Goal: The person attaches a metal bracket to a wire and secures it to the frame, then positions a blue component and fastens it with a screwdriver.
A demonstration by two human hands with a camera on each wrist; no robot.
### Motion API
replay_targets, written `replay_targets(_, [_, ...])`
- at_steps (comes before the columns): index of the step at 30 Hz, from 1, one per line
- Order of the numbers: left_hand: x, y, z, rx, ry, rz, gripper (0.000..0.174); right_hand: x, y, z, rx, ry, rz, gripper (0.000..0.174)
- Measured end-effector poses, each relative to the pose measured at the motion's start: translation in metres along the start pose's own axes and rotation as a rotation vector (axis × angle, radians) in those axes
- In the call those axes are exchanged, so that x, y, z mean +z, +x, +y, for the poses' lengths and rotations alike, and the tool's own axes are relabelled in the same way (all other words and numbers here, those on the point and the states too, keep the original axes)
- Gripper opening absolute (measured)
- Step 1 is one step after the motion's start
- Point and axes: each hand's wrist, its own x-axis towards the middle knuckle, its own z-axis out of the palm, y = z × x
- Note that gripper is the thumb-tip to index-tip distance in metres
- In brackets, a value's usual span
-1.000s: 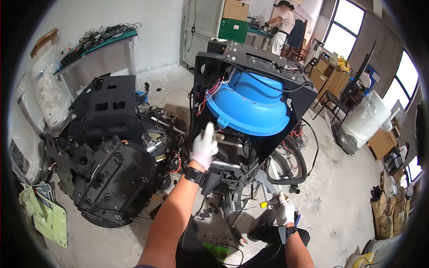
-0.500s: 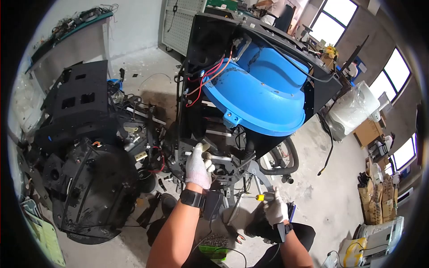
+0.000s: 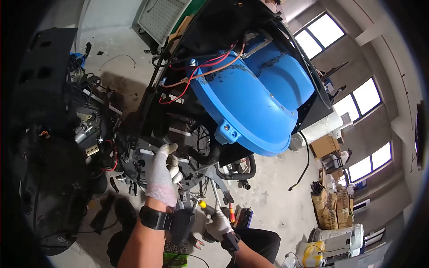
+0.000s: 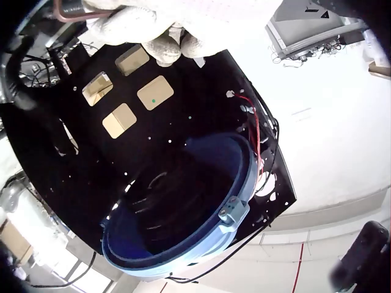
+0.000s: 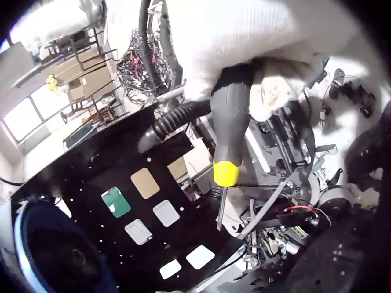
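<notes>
My white-gloved right hand (image 3: 220,222) grips a screwdriver (image 5: 229,131) by its black handle. A yellow collar and thin steel shaft show past the fingers in the right wrist view, the shaft over dark machine parts. My gloved left hand (image 3: 163,178) is at the lower front of the black machine housing (image 4: 183,122), one finger extended and the others curled; I cannot tell whether they hold anything. A large blue plastic drum-like part (image 3: 250,107) sits in the housing, above and right of the left hand. Red and orange wires (image 3: 210,64) run along its upper left side.
Another black machine body (image 3: 44,147) stands on the left amid loose parts and cables. A ribbed hose (image 3: 241,174) curves below the blue part. A red-and-yellow handle (image 3: 232,214) shows near the right hand. A green tray (image 3: 175,259) of small parts lies on the floor.
The head view has tilted and drawn closer to the blue part. The left hand has lowered from beneath it to the lower frame. The right hand keeps its grip on the screwdriver.
</notes>
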Motion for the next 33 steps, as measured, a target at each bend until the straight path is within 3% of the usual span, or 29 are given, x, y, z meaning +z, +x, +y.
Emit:
replay_targets(2, [-0.003,0.004,0.003,0.025,0.010,0.014,0.026,-0.013,0.016,0.010,0.024,-0.071,-0.131,0.049])
replay_targets(4, [0.000,0.002,0.009,0.016,0.021,0.024,0.026,-0.003,0.020,0.020,-0.002,-0.099,-0.134,0.049])
replay_targets(6, [0.000,0.003,0.011,0.010,0.033,0.035,0.025,0.005,0.018,0.021,0.216,0.175,-0.052,0.051])
replay_targets(11, [0.000,0.001,0.018,0.058,0.110,0.005,0.023,0.008,0.015,0.028,0.152,-0.029,-0.002,0.051])
replay_targets(13, [-0.002,0.002,0.019,0.072,0.109,-0.017,0.023,0.007,0.008,0.028,0.306,0.179,-0.373,0.053])
replay_targets(14, [-0.002,0.004,0.021,0.084,0.109,-0.044,0.022,0.008,0.003,0.030,0.304,0.196,-0.393,0.053])
replay_targets(17, [-0.009,0.010,0.024,0.140,0.177,-0.090,0.024,0.027,-0.028,0.023,0.126,0.012,-0.579,0.046])
replay_targets(22, [-0.026,0.015,0.020,0.139,0.145,-0.140,0.025,0.072,-0.113,-0.022,-0.011,-0.146,-0.720,0.054])
replay_targets(25, [-0.022,0.007,0.016,0.161,0.198,-0.138,0.025,0.071,-0.136,-0.052,0.067,-0.198,-0.835,0.059])
replay_targets(26, [-0.023,0.003,0.014,0.166,0.214,-0.136,0.026,0.091,-0.158,-0.060,-0.048,-0.195,-0.754,0.060])
replay_targets(29, [-0.021,-0.003,0.011,0.176,0.269,-0.119,0.026,0.097,-0.174,-0.077,-0.215,-0.281,-0.775,0.059])
replay_targets(33, [-0.030,0.001,0.006,0.203,0.289,-0.139,0.026,0.101,-0.179,-0.091,-0.237,-0.300,-0.750,0.052])
